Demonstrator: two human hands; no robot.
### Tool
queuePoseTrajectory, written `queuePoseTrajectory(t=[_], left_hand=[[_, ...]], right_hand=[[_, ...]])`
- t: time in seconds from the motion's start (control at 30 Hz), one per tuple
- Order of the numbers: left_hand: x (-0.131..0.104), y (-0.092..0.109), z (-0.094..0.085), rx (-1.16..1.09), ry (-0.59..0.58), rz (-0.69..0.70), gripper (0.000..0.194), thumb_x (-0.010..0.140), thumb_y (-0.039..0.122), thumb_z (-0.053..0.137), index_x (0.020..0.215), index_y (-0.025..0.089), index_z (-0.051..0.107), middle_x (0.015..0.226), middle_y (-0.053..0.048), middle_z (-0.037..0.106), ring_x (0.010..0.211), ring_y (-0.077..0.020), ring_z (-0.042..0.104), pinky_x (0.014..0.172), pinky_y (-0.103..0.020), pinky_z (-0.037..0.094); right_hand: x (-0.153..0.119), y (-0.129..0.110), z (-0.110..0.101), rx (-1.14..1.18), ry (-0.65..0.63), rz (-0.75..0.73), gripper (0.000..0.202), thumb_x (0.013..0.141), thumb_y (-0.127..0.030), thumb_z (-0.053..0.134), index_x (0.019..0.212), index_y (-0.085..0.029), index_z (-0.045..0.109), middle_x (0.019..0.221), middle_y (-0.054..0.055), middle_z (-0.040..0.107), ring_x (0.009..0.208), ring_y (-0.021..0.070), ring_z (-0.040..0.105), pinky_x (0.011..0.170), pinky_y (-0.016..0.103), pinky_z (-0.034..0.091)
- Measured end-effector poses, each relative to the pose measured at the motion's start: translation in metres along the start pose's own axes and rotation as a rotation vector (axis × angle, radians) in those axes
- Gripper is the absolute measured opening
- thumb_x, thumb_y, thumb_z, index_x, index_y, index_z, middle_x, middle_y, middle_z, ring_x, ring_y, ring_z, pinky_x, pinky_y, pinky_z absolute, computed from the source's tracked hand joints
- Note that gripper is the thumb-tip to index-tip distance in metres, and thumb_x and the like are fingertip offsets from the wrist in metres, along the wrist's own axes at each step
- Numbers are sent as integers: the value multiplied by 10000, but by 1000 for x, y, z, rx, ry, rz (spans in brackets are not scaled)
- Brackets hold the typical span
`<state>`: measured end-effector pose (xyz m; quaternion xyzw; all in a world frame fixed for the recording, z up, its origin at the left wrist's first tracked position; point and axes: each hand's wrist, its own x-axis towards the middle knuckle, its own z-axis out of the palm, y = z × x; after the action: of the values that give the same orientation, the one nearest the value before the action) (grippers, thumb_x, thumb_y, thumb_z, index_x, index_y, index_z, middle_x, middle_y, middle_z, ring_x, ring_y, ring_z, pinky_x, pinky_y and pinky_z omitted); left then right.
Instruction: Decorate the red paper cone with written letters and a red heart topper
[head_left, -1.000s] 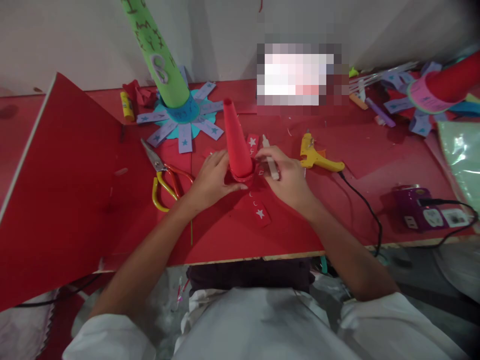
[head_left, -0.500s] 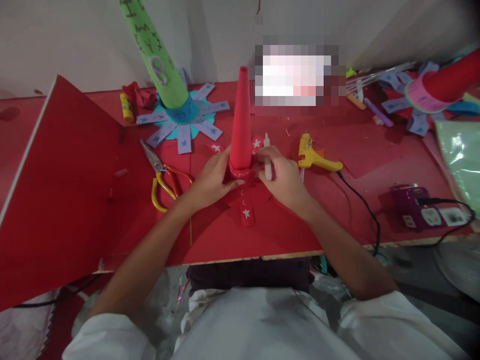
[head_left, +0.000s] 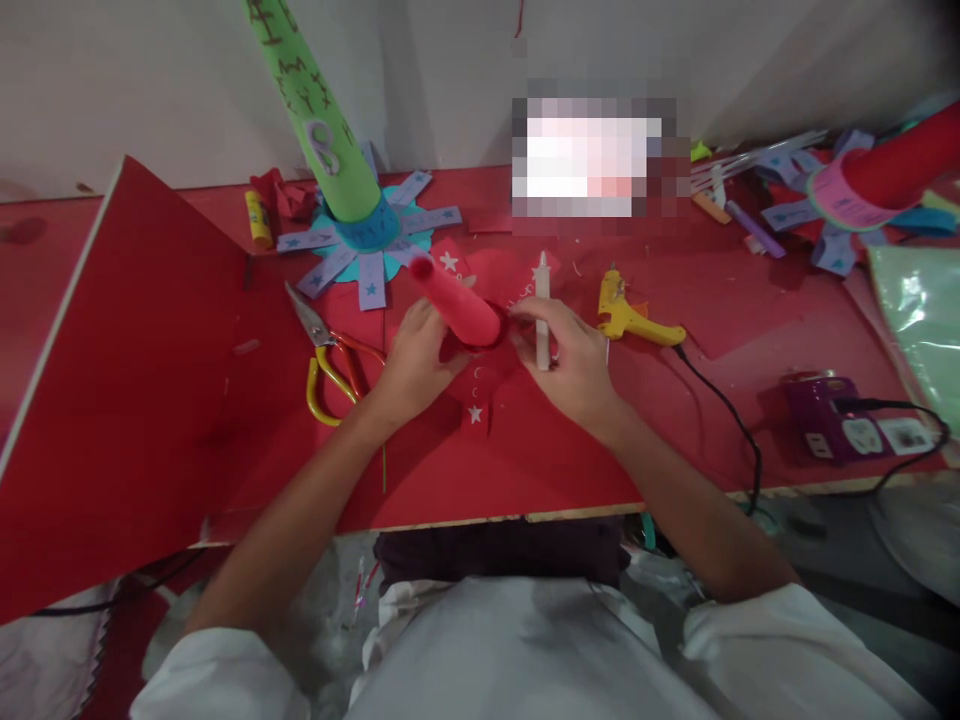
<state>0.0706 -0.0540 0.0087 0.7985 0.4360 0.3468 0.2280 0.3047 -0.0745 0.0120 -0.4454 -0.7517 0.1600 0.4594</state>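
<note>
A red paper cone (head_left: 466,308) leans up and left over its flat red base, whose strips (head_left: 475,405) carry white stars and curved marks. My left hand (head_left: 414,355) is closed on the cone's left side, low down, some of its fingers hidden behind. My right hand (head_left: 570,362) is closed around a slim white tube with a narrow tip (head_left: 543,310), which stands nearly upright between its fingers. The right fingertips are close to the cone's lower end; whether they touch it I cannot tell.
Scissors (head_left: 334,370) lie left of my left hand; a yellow glue gun (head_left: 634,318) lies to the right. Behind stands a green cone (head_left: 330,150) with star strips. A red board (head_left: 112,380) rises at left, and a purple power adapter (head_left: 825,415) sits at right.
The red cone has tipped from upright to leaning left, and its base has turned a little. The white tube has shifted slightly right with my right hand.
</note>
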Motion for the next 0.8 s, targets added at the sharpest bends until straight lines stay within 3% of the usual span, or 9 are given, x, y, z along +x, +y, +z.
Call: queuePoseTrajectory(t=[0.1, 0.27, 0.37, 0.5, 0.63, 0.8], left_hand=[[2, -7, 1, -7, 36, -68, 571, 920, 282, 743, 1470, 239, 597, 1547, -126, 646, 1462, -343, 582, 1249, -546, 467], [6, -15, 1, 21, 55, -177, 685, 868, 263, 792, 1510, 242, 556, 1548, -136, 635, 1473, -370, 563, 1242, -581, 456], [7, -14, 3, 29, 33, -216, 669, 854, 303, 814, 1469, 206, 571, 1453, -167, 676, 1391, -402, 610, 1181, -613, 484], [6, -11, 7, 64, 27, -204, 606, 872, 302, 792, 1427, 185, 579, 1423, -178, 686, 1364, -404, 624, 1173, -611, 481], [4, -8, 8, 37, 16, -181, 527, 906, 272, 744, 1400, 191, 580, 1438, -170, 679, 1374, -388, 625, 1172, -581, 492], [2, -6, 11, -48, 33, -179, 656, 886, 413, 822, 1439, 204, 536, 1428, -162, 681, 1355, -370, 641, 1134, -541, 530]], right_hand=[[0, 4, 4, 7, -58, 79, 309, 953, -200, 678, 1250, -288, 679, 1180, 63, 806, 1052, 263, 778, 932, 436, 649], [1, 7, 7, 61, -130, 125, 331, 963, -197, 648, 1279, -295, 637, 1249, 68, 781, 1136, 269, 758, 943, 433, 634], [1, 7, 8, 54, -140, 144, 270, 960, -210, 642, 1217, -289, 614, 1182, 67, 762, 1047, 261, 740, 879, 413, 613], [0, 6, 9, 30, -183, 160, 164, 955, -244, 636, 1101, -272, 566, 972, 25, 690, 809, 213, 656, 782, 371, 555], [1, 2, 9, 44, -199, 121, 133, 955, -240, 619, 1064, -270, 548, 949, 21, 676, 811, 209, 643, 804, 362, 538], [0, -3, 8, 62, -171, 107, 108, 968, -239, 614, 1061, -269, 567, 923, 18, 687, 770, 204, 655, 779, 356, 555]])
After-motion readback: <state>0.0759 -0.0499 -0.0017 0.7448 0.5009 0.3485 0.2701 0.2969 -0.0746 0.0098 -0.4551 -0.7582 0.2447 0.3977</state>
